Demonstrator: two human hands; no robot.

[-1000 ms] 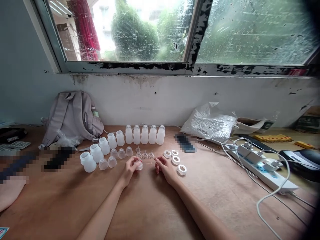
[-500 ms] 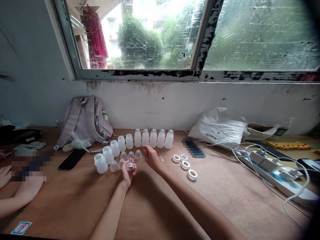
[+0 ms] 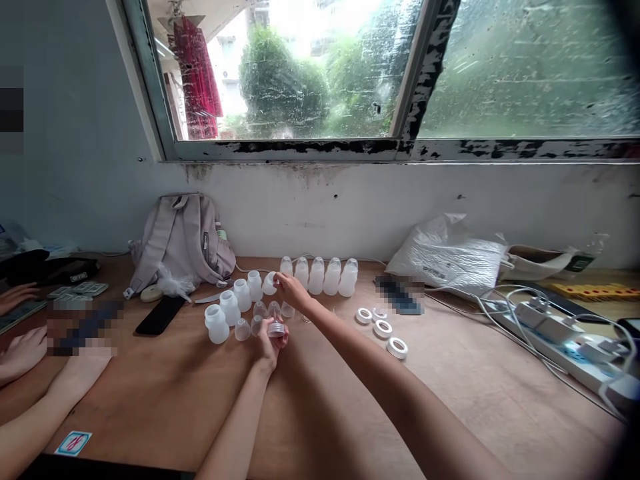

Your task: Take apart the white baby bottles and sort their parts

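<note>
A: Right, the left hand [image 3: 270, 343] sits in the middle of the table [image 3: 320, 400], fingers closed round a small clear cap piece [image 3: 276, 328], held upright just above the wood.

B: And the right hand [image 3: 290, 290]?

A: Stretched out toward the far edge, into the row of white bottles [image 3: 330, 277] along the wall. Its fingers are pinched on a tipped white bottle [image 3: 270, 283] at the left end of that row.

B: Tipped which way?

A: Its long axis leans over to the left, off upright, while its neighbours stand straight. It lies beyond and slightly left of the left hand, with the little clear cups [image 3: 273, 309] between the two hands.

B: So which hand is nearer that bottle?

A: The right, plainly; it has hold of it. The left is back toward the near edge with its cap piece.

B: Anything else about?

A: White rings [image 3: 383, 328] lie to the right of the hands, a grey backpack [image 3: 183, 240] stands in the far left corner, a black phone [image 3: 161, 315] lies before it, a power strip [image 3: 565, 337] runs along the right edge, and another person's hand [image 3: 23, 353] rests at the left edge.
</note>
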